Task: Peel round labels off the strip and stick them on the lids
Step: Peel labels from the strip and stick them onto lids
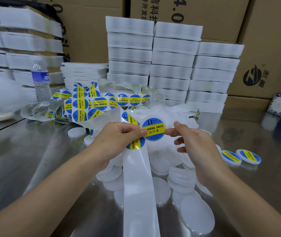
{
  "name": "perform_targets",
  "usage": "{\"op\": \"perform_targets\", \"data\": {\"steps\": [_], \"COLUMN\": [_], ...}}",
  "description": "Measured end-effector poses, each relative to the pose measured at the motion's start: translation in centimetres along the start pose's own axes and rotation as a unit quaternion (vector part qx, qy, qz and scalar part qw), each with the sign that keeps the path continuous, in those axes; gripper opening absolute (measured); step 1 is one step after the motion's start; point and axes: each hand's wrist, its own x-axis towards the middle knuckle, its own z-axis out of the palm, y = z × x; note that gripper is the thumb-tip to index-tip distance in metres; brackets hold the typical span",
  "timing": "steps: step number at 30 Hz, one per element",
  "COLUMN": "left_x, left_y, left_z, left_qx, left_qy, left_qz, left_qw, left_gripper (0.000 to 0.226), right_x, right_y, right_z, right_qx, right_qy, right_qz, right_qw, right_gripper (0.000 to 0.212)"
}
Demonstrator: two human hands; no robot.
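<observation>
A white round lid [154,127] with a blue and yellow "SOLDERING PASTE" label on it is held up between both hands. My right hand [192,142] pinches its right edge with thumb and forefinger. My left hand [119,135] holds the white label strip [137,177] and its thumb presses on the lid's left side. Another label [135,144] sits on the strip just under that hand. The strip's peeled backing hangs down toward me. Several bare white lids [196,214] lie piled on the table below.
Two labelled lids [239,156] lie at the right on the shiny metal table [25,159]. A tangle of label strip [88,101] lies behind. A water bottle [40,79] stands at the left. Stacks of white foam trays [170,65] and cardboard boxes [264,48] fill the back.
</observation>
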Motion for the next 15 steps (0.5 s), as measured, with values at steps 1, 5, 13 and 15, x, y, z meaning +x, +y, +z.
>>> {"op": "perform_targets", "data": {"steps": [1,5,13,15], "left_x": [0.01,0.03,-0.23,-0.18], "left_y": [0.02,0.10,0.08,0.11], "left_z": [0.00,0.09,0.31,0.23], "left_qx": [0.003,0.004,0.019,0.017], "left_qy": [0.001,0.005,0.007,0.015], "left_qz": [0.002,-0.002,-0.003,-0.007], "left_qw": [1.000,1.000,1.000,1.000], "left_gripper": [0.020,0.016,0.018,0.021], "right_x": [0.01,-0.03,-0.07,0.10], "right_y": [-0.02,-0.15,-0.11,-0.13], "right_z": [-0.03,-0.08,-0.30,-0.53], "right_qx": [-0.003,-0.020,-0.040,-0.036], "right_qy": [0.002,0.014,0.057,0.075], "right_qz": [0.000,0.010,0.009,0.002], "right_qw": [1.000,1.000,0.998,0.997], "right_gripper": [0.038,0.042,0.050,0.049]}}
